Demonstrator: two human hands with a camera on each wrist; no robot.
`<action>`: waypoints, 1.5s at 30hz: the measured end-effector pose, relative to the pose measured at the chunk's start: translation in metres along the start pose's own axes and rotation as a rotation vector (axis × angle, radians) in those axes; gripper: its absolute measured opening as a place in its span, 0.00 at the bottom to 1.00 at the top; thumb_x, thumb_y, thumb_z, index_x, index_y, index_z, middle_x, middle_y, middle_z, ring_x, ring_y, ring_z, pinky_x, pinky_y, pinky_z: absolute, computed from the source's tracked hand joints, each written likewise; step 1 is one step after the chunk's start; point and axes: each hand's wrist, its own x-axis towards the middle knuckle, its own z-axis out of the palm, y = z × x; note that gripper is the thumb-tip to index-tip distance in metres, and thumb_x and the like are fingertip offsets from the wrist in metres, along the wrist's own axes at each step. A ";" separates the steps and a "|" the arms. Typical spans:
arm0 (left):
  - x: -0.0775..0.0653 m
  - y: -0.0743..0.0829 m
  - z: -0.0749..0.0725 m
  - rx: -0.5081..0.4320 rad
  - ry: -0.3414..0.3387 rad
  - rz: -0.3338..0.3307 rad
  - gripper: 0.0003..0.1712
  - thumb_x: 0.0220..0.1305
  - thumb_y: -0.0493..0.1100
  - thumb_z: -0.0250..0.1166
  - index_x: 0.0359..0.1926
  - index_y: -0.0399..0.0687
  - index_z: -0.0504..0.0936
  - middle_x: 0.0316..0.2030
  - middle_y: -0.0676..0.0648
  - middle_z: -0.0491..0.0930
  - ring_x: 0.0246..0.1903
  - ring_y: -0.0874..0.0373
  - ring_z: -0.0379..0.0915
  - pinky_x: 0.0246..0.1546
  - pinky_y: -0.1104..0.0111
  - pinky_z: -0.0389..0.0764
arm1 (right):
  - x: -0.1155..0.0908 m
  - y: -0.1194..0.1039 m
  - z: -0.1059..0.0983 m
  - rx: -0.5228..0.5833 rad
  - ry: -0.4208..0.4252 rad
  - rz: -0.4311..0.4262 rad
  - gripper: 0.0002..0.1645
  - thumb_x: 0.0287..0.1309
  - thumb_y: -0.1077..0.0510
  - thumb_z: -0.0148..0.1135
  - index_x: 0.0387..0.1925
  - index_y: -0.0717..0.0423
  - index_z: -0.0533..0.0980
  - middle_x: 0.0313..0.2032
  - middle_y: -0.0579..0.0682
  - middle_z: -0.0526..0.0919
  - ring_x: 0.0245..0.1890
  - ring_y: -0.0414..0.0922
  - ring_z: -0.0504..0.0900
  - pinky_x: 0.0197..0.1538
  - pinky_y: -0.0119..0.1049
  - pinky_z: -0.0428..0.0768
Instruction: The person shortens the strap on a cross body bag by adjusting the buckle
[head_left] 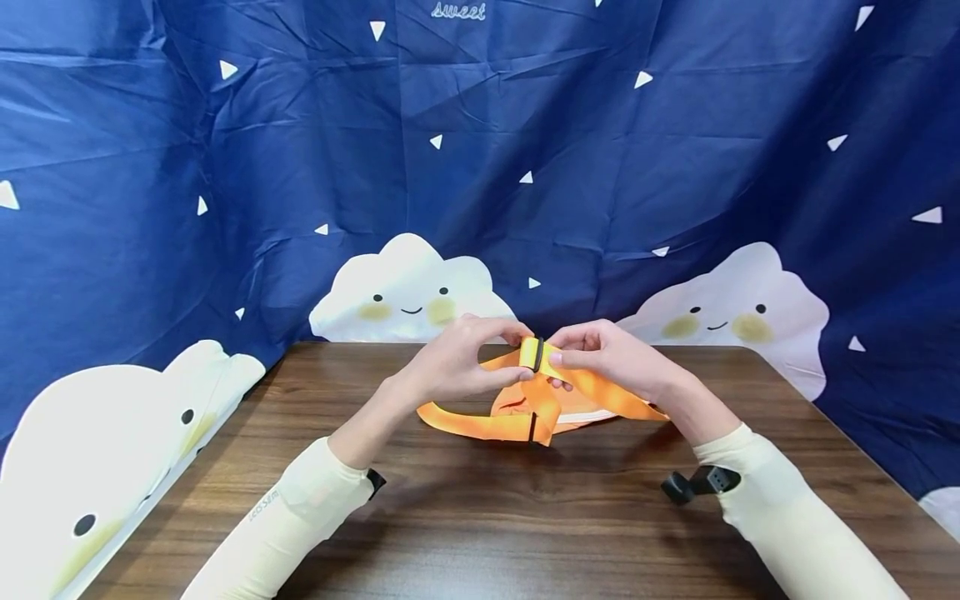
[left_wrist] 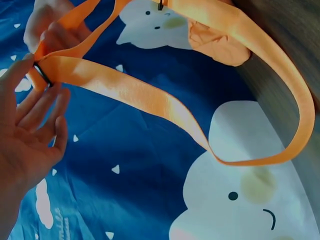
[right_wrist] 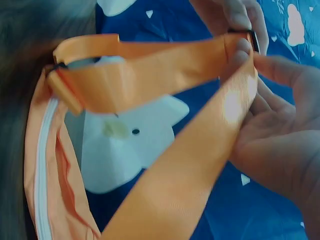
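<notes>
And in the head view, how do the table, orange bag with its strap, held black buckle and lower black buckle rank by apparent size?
1. Table
2. Orange bag with its strap
3. Held black buckle and lower black buckle: too alike to rank.

There are two bare hands, two cream sleeves, one orange zipped cloth pouch, two visible black strap buckles, one brown wood-grain table, one blue fabric backdrop and three smiling white clouds.
</notes>
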 end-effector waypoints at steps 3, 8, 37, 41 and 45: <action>-0.001 -0.001 -0.005 0.004 0.010 -0.016 0.23 0.60 0.51 0.77 0.53 0.47 0.83 0.43 0.57 0.84 0.45 0.60 0.81 0.51 0.70 0.76 | -0.001 0.005 -0.009 -0.017 -0.034 0.009 0.16 0.71 0.53 0.63 0.50 0.61 0.82 0.32 0.65 0.81 0.36 0.61 0.77 0.40 0.39 0.77; -0.003 -0.003 -0.008 0.012 0.005 -0.052 0.24 0.61 0.54 0.76 0.53 0.49 0.83 0.43 0.59 0.83 0.45 0.63 0.79 0.50 0.70 0.77 | 0.000 0.011 -0.016 -0.009 -0.049 -0.024 0.13 0.70 0.57 0.63 0.48 0.62 0.82 0.29 0.67 0.79 0.33 0.61 0.76 0.38 0.41 0.77; -0.001 -0.003 -0.009 0.043 0.018 0.040 0.21 0.60 0.50 0.75 0.51 0.49 0.81 0.41 0.60 0.79 0.41 0.65 0.76 0.46 0.72 0.78 | 0.000 0.012 -0.016 0.016 -0.099 -0.037 0.13 0.72 0.59 0.60 0.51 0.63 0.81 0.31 0.67 0.80 0.34 0.59 0.78 0.43 0.43 0.79; -0.001 -0.002 -0.010 0.035 0.021 0.045 0.20 0.59 0.50 0.75 0.50 0.52 0.80 0.42 0.62 0.78 0.43 0.67 0.74 0.47 0.71 0.77 | -0.001 0.012 -0.018 0.018 -0.083 -0.026 0.13 0.69 0.59 0.64 0.51 0.61 0.82 0.32 0.66 0.82 0.36 0.57 0.80 0.45 0.43 0.81; -0.001 -0.001 -0.009 0.029 0.023 0.068 0.22 0.59 0.50 0.75 0.51 0.53 0.80 0.43 0.63 0.78 0.45 0.68 0.74 0.49 0.69 0.76 | -0.002 0.010 -0.016 0.014 -0.085 -0.053 0.13 0.69 0.60 0.64 0.51 0.62 0.82 0.31 0.66 0.82 0.35 0.58 0.80 0.44 0.44 0.80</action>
